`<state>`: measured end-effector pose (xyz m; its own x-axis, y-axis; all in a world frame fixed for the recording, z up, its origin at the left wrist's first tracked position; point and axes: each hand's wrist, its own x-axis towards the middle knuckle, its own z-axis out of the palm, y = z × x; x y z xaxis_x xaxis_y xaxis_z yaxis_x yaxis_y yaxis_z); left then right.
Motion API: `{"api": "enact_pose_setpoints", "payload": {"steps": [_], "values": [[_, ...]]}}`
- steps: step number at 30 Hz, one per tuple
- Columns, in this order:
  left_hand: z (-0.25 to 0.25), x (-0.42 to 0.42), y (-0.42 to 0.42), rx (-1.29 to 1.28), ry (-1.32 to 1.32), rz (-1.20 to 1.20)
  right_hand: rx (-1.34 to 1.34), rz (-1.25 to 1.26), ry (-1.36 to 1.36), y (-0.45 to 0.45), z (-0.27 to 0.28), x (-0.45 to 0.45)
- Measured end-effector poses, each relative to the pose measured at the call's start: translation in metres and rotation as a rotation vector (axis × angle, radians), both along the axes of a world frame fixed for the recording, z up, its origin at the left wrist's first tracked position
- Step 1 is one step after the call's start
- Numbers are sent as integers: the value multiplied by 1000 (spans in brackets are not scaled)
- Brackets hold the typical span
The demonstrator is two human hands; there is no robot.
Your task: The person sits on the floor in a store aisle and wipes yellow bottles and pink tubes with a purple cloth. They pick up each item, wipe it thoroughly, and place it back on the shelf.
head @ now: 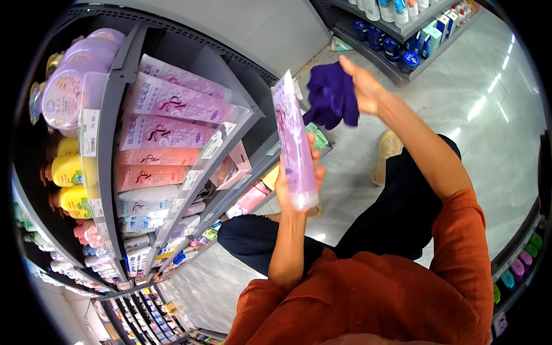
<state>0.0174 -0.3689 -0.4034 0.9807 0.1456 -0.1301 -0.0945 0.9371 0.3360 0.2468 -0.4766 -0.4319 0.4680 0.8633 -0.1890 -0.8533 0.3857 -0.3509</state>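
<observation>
My left hand (283,189) grips a clear-lilac plastic squeeze tube (297,155) from behind. The tube stands nearly upright, its white cap at the bottom, its flat crimped end leaning up and slightly left. Just right of its upper part, my right hand (366,88) pinches a bunched dark purple cloth (332,95). Cloth and tube look close in this view; I cannot tell whether they touch. Left of my hands, similar lilac tubes (177,101) lie stacked on a grey metal shelf, with coral-pink tubes (153,172) alongside.
Clear price-tag strips (211,144) edge the shelf. Lilac pump bottles (64,101) and yellow bottles (69,172) occupy another shelf at far left. Ahead, a rack holds blue jars (409,61) and spray cans. My knees are bent above the glossy grey floor (487,142). More bottles (517,267) line the right edge.
</observation>
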Motion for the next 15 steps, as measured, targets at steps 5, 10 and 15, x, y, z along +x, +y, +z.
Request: {"api": "enact_pose_setpoints", "payload": {"steps": [5, 10, 15], "values": [[-1, 26, 13, 656, 316, 236, 108, -53, -568, 19, 14, -100], [1, 23, 8, 1277, 324, 451, -42, 11, -958, 5, 18, -116], [-2, 21, 15, 1056, 394, 362, -129, -57, -1362, -8, 29, -138]]}}
